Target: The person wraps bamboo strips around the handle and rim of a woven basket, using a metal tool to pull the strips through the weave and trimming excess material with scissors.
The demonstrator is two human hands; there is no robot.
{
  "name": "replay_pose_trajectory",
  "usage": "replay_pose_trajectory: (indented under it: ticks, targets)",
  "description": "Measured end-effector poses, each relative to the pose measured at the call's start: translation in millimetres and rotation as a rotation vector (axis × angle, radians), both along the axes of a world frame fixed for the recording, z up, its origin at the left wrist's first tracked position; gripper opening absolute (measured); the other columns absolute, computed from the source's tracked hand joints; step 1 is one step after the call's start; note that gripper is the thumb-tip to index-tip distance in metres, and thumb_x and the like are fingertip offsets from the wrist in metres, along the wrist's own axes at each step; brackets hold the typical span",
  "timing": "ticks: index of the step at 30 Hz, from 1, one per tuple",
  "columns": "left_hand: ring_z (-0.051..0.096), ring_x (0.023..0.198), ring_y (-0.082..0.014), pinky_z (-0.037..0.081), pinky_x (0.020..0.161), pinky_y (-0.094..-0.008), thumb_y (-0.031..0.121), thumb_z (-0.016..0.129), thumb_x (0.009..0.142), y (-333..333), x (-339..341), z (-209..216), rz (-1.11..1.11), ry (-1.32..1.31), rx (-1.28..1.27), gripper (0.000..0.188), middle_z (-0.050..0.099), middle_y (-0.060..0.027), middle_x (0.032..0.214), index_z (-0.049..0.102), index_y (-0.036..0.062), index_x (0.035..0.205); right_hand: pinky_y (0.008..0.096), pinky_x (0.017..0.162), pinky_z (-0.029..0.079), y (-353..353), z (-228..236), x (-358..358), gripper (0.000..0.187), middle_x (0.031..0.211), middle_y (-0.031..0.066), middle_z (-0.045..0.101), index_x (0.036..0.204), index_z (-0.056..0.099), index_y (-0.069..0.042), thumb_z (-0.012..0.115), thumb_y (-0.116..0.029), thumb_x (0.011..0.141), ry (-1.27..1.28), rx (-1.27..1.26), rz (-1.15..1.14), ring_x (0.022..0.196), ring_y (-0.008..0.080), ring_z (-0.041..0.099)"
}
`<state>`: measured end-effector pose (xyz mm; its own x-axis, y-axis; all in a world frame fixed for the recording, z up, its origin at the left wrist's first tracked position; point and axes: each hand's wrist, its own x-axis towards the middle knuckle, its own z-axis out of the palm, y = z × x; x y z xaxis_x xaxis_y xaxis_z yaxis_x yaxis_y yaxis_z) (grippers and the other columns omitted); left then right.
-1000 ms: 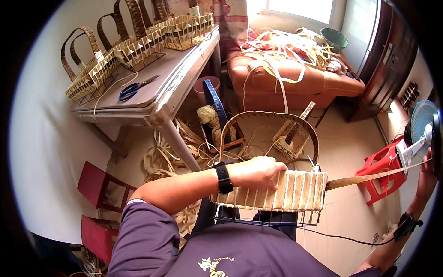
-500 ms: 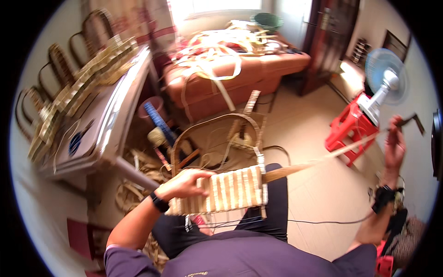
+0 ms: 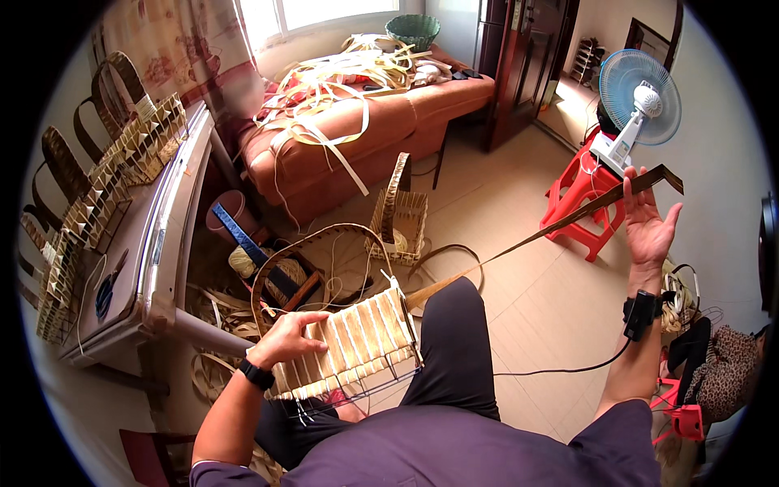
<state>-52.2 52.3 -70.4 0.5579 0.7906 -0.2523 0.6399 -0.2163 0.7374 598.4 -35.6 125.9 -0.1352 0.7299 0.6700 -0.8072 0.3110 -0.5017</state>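
Daylight is falling through one window (image 3: 324,15) onto a tiled floor (image 3: 519,325), where one sofa (image 3: 389,134) is bearing a heap of pale strips too tangled to count. One half-wrapped basket (image 3: 349,345) with a tall arched handle is resting across the person's lap; the left hand (image 3: 288,339) is gripping its left end, thumb and fingers straddling the wall. One brown strip (image 3: 552,223) is running from its right end to the right hand (image 3: 649,229), whose palm is opening upward; whether the fingers are pinching the strip, I cannot tell. If they are holding it only lightly, it could be slipping loose and slackening the wrap; a sharp tug could be twisting the strip at the rim or tipping the basket off the lap. Passing close to one blue fan (image 3: 641,96) and the red stool (image 3: 580,203) under it, the strip could also be snagging. On one desk (image 3: 134,252), at least three overlapping baskets (image 3: 134,166) are standing beside one pair of scissors (image 3: 105,296); beyond the lap, two balls of cord (image 3: 284,280) are sitting by one blue handle (image 3: 239,235).
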Motion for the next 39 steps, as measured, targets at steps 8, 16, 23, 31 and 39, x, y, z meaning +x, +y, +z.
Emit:
replay_pose_trajectory:
  ticks: [8, 16, 23, 31, 39]
  targets:
    - [0.066, 0.083, -0.0202, 0.054, 0.075, -0.0372, 0.017, 0.095, 0.074, 5, -1, -20, -0.192, 0.099, 0.440, 0.072, 0.075, -0.0129, 0.100, 0.072, 0.0104, 0.142, 0.0512, 0.133, 0.037, -20, 13, 12, 0.074, 0.161, 0.0298, 0.049, 0.156, 0.043, 0.012, 0.059, -0.045, 0.111, -0.134, -0.072, -0.056, 0.153, 0.0401, 0.045]
    - [0.072, 0.102, -0.0342, 0.057, 0.092, -0.0431, 0.020, 0.093, 0.075, -15, -4, -35, -0.122, 0.110, 0.297, 0.068, 0.077, -0.0190, 0.113, 0.073, 0.0113, 0.139, 0.0446, 0.124, 0.048, -14, 4, -8, 0.037, 0.146, 0.0202, 0.065, 0.144, 0.058, 0.006, 0.055, -0.015, 0.114, -0.311, -0.058, -0.202, 0.142, 0.0327, 0.059]
    - [0.072, 0.113, -0.0396, 0.056, 0.098, -0.0468, 0.027, 0.088, 0.085, -26, -10, -33, -0.044, 0.074, 0.155, 0.053, 0.077, -0.0227, 0.115, 0.076, 0.0119, 0.134, 0.0323, 0.092, 0.053, -14, -39, -137, 0.026, 0.099, 0.0061, 0.073, 0.121, 0.071, -0.002, 0.056, -0.022, 0.114, -1.264, -0.114, -0.587, 0.096, 0.0172, 0.070]
    - [0.070, 0.106, -0.0394, 0.055, 0.092, -0.0474, 0.026, 0.087, 0.086, -36, -15, -27, 0.036, 0.058, 0.211, 0.043, 0.074, -0.0199, 0.107, 0.079, 0.0138, 0.126, 0.0247, 0.065, 0.051, -5, -190, -263, 0.004, 0.080, 0.0010, 0.070, 0.104, 0.072, -0.002, 0.068, -0.003, 0.103, -1.309, -0.584, -0.022, 0.071, 0.0076, 0.063]
    - [0.073, 0.104, -0.0374, 0.056, 0.090, -0.0444, 0.023, 0.089, 0.085, -31, -16, -32, 0.130, 0.004, 0.119, 0.040, 0.077, -0.0183, 0.106, 0.081, 0.0119, 0.123, 0.0248, 0.061, 0.052, 6, -228, -315, 0.006, 0.082, 0.0007, 0.072, 0.104, 0.073, -0.001, 0.070, 0.002, 0.100, -1.339, -0.575, -0.257, 0.069, 0.0075, 0.064]
